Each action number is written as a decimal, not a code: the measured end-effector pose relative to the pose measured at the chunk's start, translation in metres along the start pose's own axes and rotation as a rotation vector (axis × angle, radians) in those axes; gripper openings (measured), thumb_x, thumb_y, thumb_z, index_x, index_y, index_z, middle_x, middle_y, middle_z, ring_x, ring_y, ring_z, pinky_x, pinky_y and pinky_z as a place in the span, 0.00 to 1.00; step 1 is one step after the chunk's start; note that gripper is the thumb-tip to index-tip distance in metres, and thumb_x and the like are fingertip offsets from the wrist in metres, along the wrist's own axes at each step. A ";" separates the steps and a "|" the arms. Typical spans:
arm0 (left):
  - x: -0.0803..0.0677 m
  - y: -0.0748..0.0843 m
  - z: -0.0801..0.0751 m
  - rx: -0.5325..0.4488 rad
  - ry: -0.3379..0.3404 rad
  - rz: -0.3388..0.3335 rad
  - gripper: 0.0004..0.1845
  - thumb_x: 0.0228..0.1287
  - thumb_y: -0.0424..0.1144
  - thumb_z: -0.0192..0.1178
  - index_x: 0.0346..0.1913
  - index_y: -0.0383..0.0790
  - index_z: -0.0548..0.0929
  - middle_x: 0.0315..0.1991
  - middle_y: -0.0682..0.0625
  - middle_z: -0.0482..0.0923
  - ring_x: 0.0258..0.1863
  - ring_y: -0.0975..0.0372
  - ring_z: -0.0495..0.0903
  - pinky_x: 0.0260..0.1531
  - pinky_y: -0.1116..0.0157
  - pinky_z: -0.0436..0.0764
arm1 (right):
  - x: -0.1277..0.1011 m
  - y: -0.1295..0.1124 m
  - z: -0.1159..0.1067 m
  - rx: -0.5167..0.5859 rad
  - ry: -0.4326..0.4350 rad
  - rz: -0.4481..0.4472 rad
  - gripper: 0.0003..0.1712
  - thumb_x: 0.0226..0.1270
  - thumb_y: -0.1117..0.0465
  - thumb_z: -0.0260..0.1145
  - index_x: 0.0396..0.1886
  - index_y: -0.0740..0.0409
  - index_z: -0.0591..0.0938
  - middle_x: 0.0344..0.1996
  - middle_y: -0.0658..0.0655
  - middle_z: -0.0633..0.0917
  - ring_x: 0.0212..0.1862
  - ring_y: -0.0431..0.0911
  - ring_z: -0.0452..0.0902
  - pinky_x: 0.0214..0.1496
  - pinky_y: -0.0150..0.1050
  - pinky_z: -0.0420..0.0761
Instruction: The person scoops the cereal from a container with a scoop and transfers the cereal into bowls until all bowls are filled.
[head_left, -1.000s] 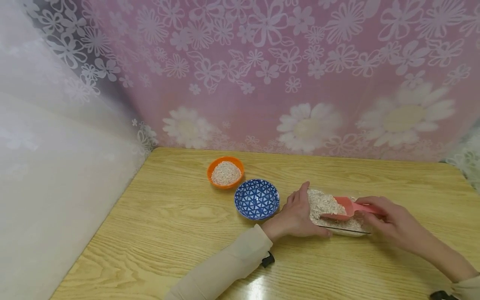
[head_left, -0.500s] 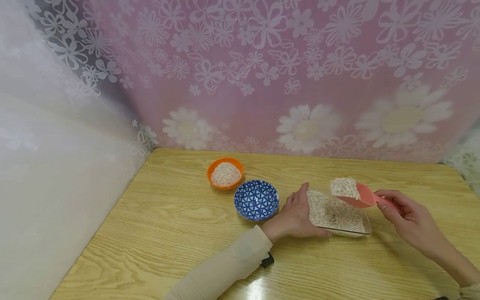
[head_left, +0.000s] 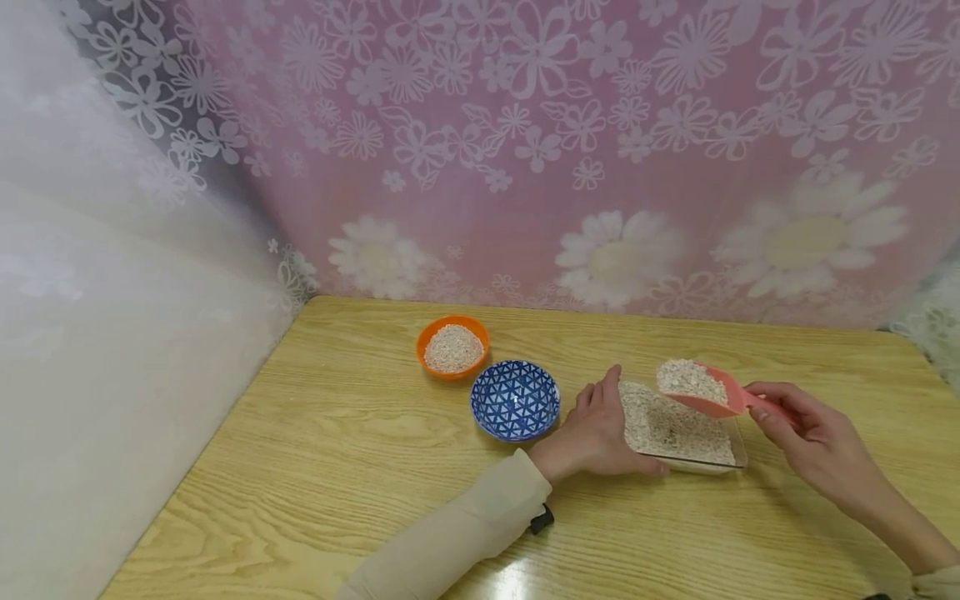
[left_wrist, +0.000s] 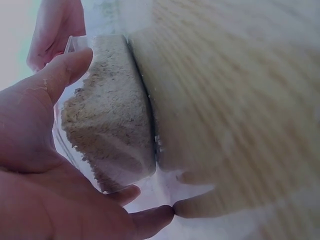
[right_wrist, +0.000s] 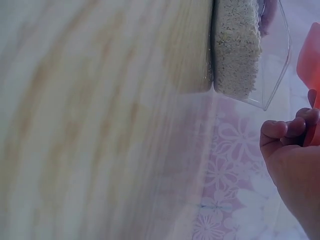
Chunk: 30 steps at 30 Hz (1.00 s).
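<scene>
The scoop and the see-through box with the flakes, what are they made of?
The scoop looks like plastic: one even coral-pink colour, smooth, thin-walled. The right hand pinches its handle. The box is probably clear plastic, though it could be glass: the flakes show through its thin wall in the left wrist view. The left hand grips its side.

We see a pale wooden table [head_left: 360, 467] with clear grain and a glossy sheen. On it the clear, smooth plastic container [head_left: 738, 454] holds rough, dry oat flakes [head_left: 667, 429]. The pink plastic scoop [head_left: 712, 400] looks matt, the blue-patterned bowl [head_left: 514, 400] glazed, and the floral curtain [head_left: 525, 150] is thin, sheer cloth.
</scene>
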<state>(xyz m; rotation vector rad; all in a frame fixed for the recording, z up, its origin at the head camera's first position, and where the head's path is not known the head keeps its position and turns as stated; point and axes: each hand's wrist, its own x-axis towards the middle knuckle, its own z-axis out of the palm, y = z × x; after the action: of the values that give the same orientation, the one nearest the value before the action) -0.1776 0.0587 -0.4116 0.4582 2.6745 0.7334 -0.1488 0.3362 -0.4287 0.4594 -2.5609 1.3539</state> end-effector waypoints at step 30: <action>-0.075 -0.120 -0.062 -0.057 0.376 0.150 0.55 0.52 0.63 0.75 0.78 0.45 0.60 0.73 0.43 0.64 0.68 0.50 0.71 0.61 0.46 0.81 | 0.010 -0.013 0.004 0.005 0.040 -0.053 0.18 0.75 0.74 0.58 0.60 0.60 0.80 0.21 0.42 0.73 0.16 0.40 0.60 0.17 0.37 0.60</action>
<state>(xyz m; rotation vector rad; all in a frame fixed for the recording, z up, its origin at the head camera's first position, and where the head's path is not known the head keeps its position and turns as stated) -0.1611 -0.0943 -0.4085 0.5582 2.9777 1.0263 -0.1533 0.3236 -0.4177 0.4927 -2.4956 1.3387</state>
